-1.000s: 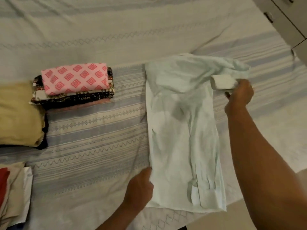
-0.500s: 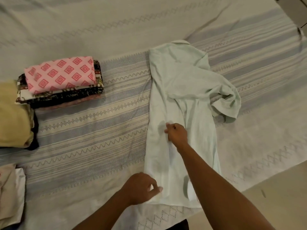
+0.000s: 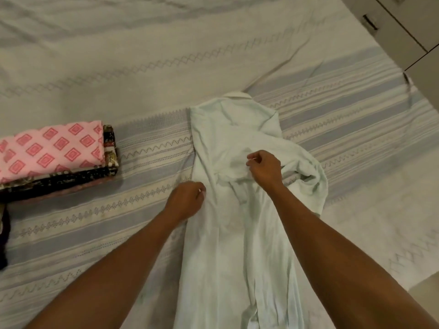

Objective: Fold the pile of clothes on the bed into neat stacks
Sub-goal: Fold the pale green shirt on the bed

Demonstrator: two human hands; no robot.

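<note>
A pale mint collared shirt (image 3: 228, 138) lies lengthwise on the bed, collar at the far end, its right sleeve bunched at the right side. My left hand (image 3: 186, 200) pinches the shirt's left edge at about mid-length. My right hand (image 3: 263, 168) pinches a raised fold of cloth in the middle of the shirt, fingers curled. A folded stack (image 3: 54, 160) with a pink diamond-patterned piece on top and dark printed pieces under it sits at the left.
The bed is covered by a white and grey-blue striped bedspread (image 3: 344, 129). A dark cloth edge (image 3: 4, 236) shows at the far left. Cabinet doors (image 3: 403, 24) stand at the top right, and the floor (image 3: 425, 290) shows at the lower right.
My right hand let go of the sleeve cuff and came to the shirt's middle, where it now pinches a fold. My left hand moved from the hem up the left edge.
</note>
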